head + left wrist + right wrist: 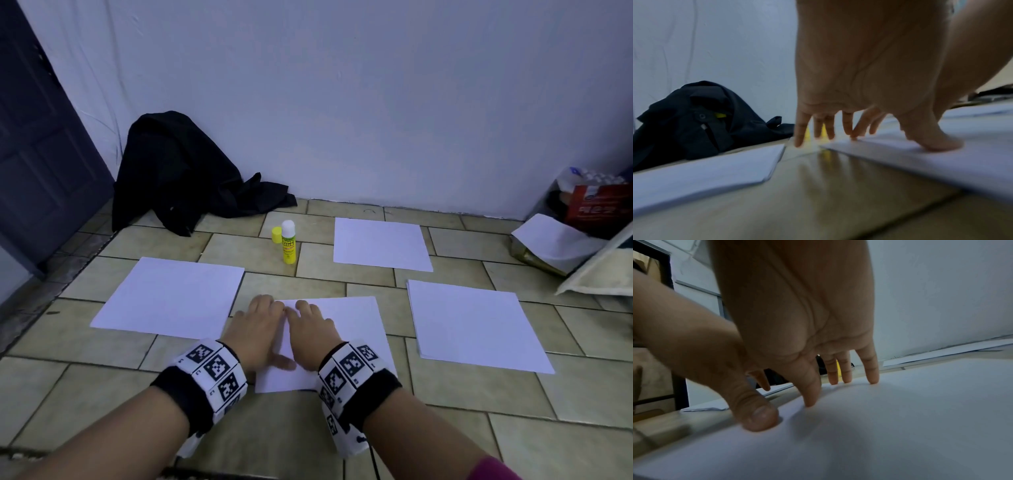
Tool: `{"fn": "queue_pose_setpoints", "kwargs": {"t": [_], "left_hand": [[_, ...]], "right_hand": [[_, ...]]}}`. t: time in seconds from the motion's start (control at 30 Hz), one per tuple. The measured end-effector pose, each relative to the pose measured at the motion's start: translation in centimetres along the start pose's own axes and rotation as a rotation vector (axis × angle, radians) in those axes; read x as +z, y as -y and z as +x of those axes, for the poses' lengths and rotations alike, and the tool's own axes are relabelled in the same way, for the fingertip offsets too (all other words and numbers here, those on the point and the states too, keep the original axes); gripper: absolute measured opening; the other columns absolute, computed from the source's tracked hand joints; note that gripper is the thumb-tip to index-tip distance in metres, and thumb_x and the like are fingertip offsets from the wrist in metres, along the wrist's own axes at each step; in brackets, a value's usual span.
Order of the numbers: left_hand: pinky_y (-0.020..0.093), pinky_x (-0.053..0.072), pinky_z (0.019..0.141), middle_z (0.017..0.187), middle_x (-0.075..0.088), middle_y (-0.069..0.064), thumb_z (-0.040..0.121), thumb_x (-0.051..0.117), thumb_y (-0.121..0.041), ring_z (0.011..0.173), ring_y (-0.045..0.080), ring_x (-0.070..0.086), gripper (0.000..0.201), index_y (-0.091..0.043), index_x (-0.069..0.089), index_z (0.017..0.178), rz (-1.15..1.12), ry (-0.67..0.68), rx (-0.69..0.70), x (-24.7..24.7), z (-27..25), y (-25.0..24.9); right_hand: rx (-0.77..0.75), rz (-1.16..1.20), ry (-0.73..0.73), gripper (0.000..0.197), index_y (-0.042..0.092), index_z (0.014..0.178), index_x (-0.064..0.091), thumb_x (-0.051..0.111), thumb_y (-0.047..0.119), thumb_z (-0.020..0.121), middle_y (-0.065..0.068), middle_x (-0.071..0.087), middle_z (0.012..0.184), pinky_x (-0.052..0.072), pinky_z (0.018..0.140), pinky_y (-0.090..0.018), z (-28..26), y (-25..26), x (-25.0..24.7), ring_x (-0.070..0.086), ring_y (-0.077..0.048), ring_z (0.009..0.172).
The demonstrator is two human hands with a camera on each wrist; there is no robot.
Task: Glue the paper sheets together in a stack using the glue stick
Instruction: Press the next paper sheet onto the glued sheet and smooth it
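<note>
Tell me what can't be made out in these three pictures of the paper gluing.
- Middle sheet, head view: whether glue is under it; both hands cover its left part.
- Glue stick, left wrist view: only yellow slivers behind the left hand's fingers.
- Glue stick label, head view: too small to read.
- Red box, head view: cut off by the right edge.

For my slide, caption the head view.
Both hands press the centre sheet flat; uncapped glue stick stands beyond.

Both hands flat on middle sheet, papers spread round them on floor.
Left hand [255,330] and right hand [310,334] press side by side on the middle sheet [352,322]; one sheet [171,294] left of them, paper stack [472,325] right, another sheet [382,245] beyond-right, glue stick [288,241] upright beyond the fingers, its cap [276,235] just beside it.
</note>
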State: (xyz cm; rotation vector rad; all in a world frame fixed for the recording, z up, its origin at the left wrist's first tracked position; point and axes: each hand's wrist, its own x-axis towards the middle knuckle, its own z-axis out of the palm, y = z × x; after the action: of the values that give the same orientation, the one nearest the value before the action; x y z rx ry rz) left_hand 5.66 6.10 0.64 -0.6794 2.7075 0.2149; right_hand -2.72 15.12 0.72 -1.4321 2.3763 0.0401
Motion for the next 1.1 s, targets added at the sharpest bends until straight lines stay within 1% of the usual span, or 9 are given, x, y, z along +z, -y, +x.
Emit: {"fn": "queue_pose_setpoints", "kwargs": {"t": [0.1, 0.2, 0.43, 0.63, 0.8, 0.9, 0.97, 1.03, 1.1], "left_hand": [[0.051, 0.011, 0.117, 0.159, -0.017, 0.012, 0.079, 0.052, -0.072, 0.148, 0.023, -0.014, 0.117, -0.002, -0.007, 0.151, 0.001, 0.136, -0.117, 0.6, 0.4, 0.1], [0.056, 0.004, 0.117, 0.157, -0.023, 0.014, 0.087, 0.042, -0.069, 0.147, 0.024, -0.018, 0.109, -0.002, -0.018, 0.149, 0.083, 0.175, -0.127, 0.8, 0.8, -0.1], [0.061, -0.012, 0.112, 0.156, -0.026, 0.011, 0.075, 0.039, -0.084, 0.146, 0.02, -0.021, 0.125, -0.003, -0.022, 0.148, 0.094, 0.2, -0.118, 1.2, 0.8, 0.5], [0.061, -0.013, 0.112, 0.156, -0.027, 0.011, 0.074, 0.038, -0.085, 0.146, 0.02, -0.021, 0.124, -0.004, -0.022, 0.148, 0.114, 0.198, -0.117, 1.2, 0.9, 0.6], [0.061, -0.012, 0.113, 0.157, -0.025, 0.012, 0.076, 0.038, -0.083, 0.146, 0.021, -0.019, 0.123, -0.003, -0.02, 0.148, 0.12, 0.19, -0.109, 1.0, 0.6, 0.7], [0.063, -0.011, 0.112, 0.159, -0.014, 0.015, 0.077, 0.035, -0.083, 0.147, 0.023, -0.015, 0.119, -0.001, -0.011, 0.15, 0.178, 0.199, -0.109, -0.1, 0.2, 0.3], [0.063, -0.009, 0.111, 0.16, 0.008, 0.016, 0.08, 0.032, -0.082, 0.149, 0.024, -0.008, 0.108, 0.0, 0.019, 0.149, 0.182, 0.157, -0.107, -1.1, 0.1, -0.3], [0.059, -0.003, 0.114, 0.147, 0.039, 0.013, 0.089, 0.033, -0.071, 0.147, 0.023, 0.013, 0.077, -0.008, 0.051, 0.13, 0.119, 0.046, -0.054, -2.1, 0.1, -0.9], [0.049, 0.006, 0.117, 0.136, 0.052, 0.003, 0.099, 0.038, -0.049, 0.136, 0.02, 0.036, 0.045, -0.017, 0.054, 0.126, 0.012, -0.044, 0.055, -2.6, 0.2, -1.5]], "right_hand": [[0.003, 0.03, 0.038, 0.068, 0.006, 0.15, 0.01, 0.05, 0.016, 0.097, -0.009, 0.011, 0.157, 0.032, 0.109, -0.045, 0.9, -0.1, -0.3, 0.017, -0.023, 0.143], [-0.15, 0.042, 0.149, 0.091, 0.01, 0.152, -0.001, 0.062, 0.032, 0.09, -0.003, 0.0, 0.161, 0.01, 0.117, -0.053, 1.4, 0.0, -0.6, 0.002, -0.019, 0.148], [-0.021, 0.23, 0.152, 0.066, 0.025, 0.153, 0.009, 0.036, 0.011, 0.095, 0.0, 0.023, 0.158, -0.003, 0.119, -0.046, 0.7, -3.9, -2.4, 0.032, -0.022, 0.14], [0.218, 0.269, 0.119, 0.056, 0.025, 0.151, 0.014, 0.033, 0.024, 0.099, -0.007, 0.046, 0.143, 0.007, 0.119, -0.044, -0.3, -10.9, -3.1, 0.042, -0.025, 0.131], [0.26, 0.242, 0.053, 0.07, 0.021, 0.146, 0.024, 0.057, 0.046, 0.09, -0.005, 0.053, 0.135, 0.027, 0.113, -0.043, -0.4, -11.5, -3.0, 0.047, -0.028, 0.127], [0.318, 0.095, -0.033, 0.074, 0.011, 0.135, 0.036, 0.067, 0.051, 0.081, -0.008, 0.048, 0.132, 0.036, 0.106, -0.037, -0.3, -10.7, -2.4, 0.045, -0.026, 0.124], [0.36, -0.087, -0.098, 0.06, 0.011, 0.127, 0.045, 0.062, 0.051, 0.085, -0.008, 0.042, 0.13, 0.038, 0.099, -0.035, -0.8, -9.6, -2.1, 0.039, -0.026, 0.124], [0.34, -0.158, -0.115, 0.037, 0.011, 0.123, 0.049, 0.052, 0.034, 0.095, -0.009, 0.042, 0.129, 0.038, 0.095, -0.035, -1.2, -8.3, -1.8, 0.04, -0.026, 0.12], [0.303, -0.122, -0.086, 0.027, 0.008, 0.12, 0.05, 0.042, 0.017, 0.096, -0.011, 0.044, 0.128, 0.039, 0.093, -0.036, -1.4, -6.7, -1.3, 0.042, -0.027, 0.118]]}}
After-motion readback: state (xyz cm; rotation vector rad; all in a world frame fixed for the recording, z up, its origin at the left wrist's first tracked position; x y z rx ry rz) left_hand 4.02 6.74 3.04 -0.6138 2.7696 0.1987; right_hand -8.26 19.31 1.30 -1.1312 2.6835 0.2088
